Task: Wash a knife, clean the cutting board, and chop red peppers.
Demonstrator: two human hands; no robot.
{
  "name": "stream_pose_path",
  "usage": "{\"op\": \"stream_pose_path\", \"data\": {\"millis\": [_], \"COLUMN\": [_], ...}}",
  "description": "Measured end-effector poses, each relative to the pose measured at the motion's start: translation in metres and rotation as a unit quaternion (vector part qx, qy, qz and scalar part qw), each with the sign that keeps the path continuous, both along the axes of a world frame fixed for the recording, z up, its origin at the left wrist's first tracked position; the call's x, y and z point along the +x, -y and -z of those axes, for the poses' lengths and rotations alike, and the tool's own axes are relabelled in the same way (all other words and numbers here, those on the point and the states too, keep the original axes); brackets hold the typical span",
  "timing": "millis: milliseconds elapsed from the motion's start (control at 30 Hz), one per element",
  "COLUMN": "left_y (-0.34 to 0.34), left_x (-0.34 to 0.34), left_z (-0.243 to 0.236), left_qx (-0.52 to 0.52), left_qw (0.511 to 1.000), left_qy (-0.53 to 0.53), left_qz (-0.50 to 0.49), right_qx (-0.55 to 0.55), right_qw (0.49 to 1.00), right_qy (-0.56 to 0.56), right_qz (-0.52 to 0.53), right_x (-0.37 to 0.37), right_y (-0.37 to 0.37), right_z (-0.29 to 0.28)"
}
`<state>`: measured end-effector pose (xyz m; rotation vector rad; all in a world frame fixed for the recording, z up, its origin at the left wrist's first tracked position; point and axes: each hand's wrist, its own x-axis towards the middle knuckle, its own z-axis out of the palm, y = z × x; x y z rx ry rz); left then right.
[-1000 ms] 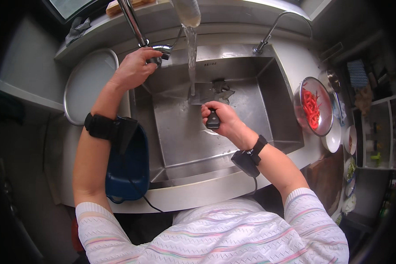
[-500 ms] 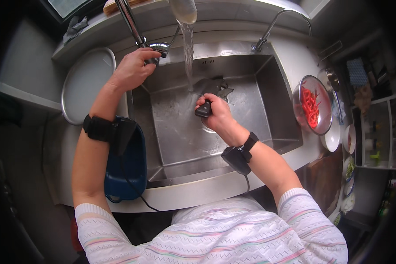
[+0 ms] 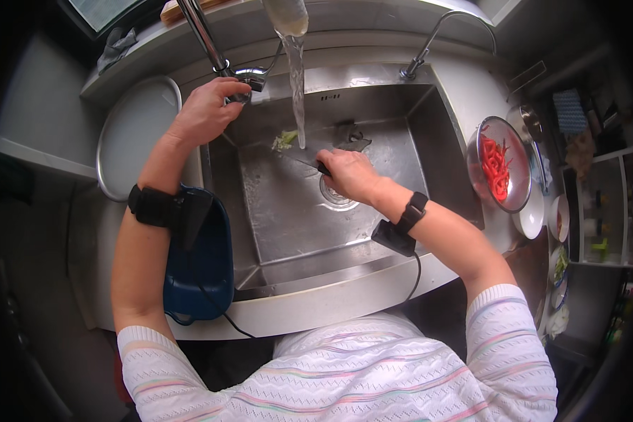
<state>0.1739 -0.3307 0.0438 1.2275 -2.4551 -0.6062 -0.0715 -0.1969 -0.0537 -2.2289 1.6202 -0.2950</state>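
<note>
Water pours from the faucet spout into the steel sink. My left hand is closed on the faucet handle at the back left rim. Over the middle of the sink, my right hand grips a knife by its black handle, the blade reaching left near the water stream. Pale green vegetable scraps lie by the blade's tip. Behind the right hand is a dark, crumpled piece I cannot identify. The drain shows below that hand.
A metal bowl of red pepper strips stands right of the sink, beside a white dish. On the left are a large pale tray and a blue basin. A second, thin faucet rises at the back right.
My right hand has turned palm-down, swinging the knife so its blade points left. Green scraps now show by the tip. The left hand stays at the faucet handle, and water keeps running.
</note>
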Motion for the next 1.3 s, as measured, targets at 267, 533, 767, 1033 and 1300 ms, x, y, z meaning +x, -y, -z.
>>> {"op": "stream_pose_path", "data": {"millis": [267,533,767,1033,1300], "left_y": [-0.002,-0.012,-0.034,-0.066,-0.069], "left_x": [-0.007,-0.016,-0.056,-0.063,-0.092], "left_z": [0.001,-0.002,0.000,0.043,0.023], "left_qx": [0.013,0.022,-0.003,0.005,0.073], "left_qw": [1.000,0.996,0.975,0.935,0.894], "left_qy": [0.001,0.061,0.106,0.336,0.436], "left_qz": [0.018,0.061,0.194,0.114,0.071], "right_qx": [-0.005,0.034,-0.031,-0.036,0.115], "right_qw": [0.996,0.995,0.998,0.999,0.975], "right_qy": [-0.066,-0.083,-0.048,-0.022,0.141], "right_qz": [-0.059,-0.048,-0.027,-0.021,0.127], "right_x": [-0.005,-0.026,-0.031,-0.051,-0.089], "right_y": [0.003,-0.026,-0.006,-0.009,-0.036], "right_z": [-0.019,-0.016,-0.027,-0.058,-0.027]}}
